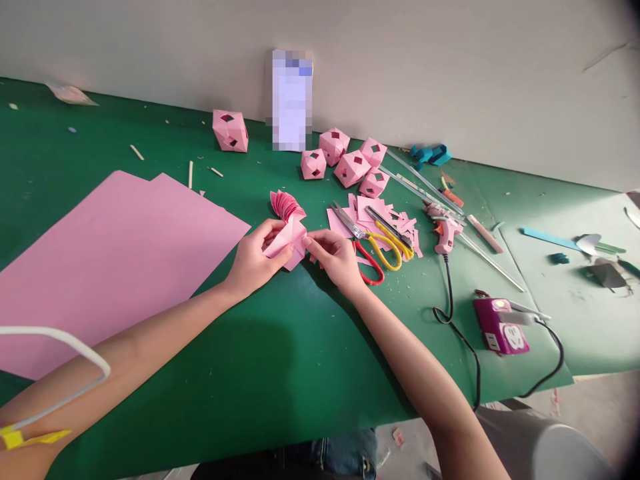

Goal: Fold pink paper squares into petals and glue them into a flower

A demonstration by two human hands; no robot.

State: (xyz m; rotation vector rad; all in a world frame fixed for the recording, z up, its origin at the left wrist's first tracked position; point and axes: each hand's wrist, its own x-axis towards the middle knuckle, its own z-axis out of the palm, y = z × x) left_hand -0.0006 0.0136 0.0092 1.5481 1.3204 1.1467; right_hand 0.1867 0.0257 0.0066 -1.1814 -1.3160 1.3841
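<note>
green table (260, 373) | pink sheets (115, 260) | fanned paper stack (285, 205) | pink polyhedra (353, 169) | paper scraps (377, 203) | glue gun (447, 233) | purple socket (490, 320)

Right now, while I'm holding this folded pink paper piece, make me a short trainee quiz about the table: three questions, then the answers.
1. True or false: the left hand and the right hand both touch the folded pink paper piece.
2. The blades of the metal scissors with red and yellow handles lie over:
A. the large flat pink paper sheets
B. the pile of small pink paper scraps
C. the purple socket block
3. How many pink paper openwork polyhedra sit on the green tabletop?

Key:
1. True.
2. B.
3. Six: one apart on the left, five grouped on the right.
</note>
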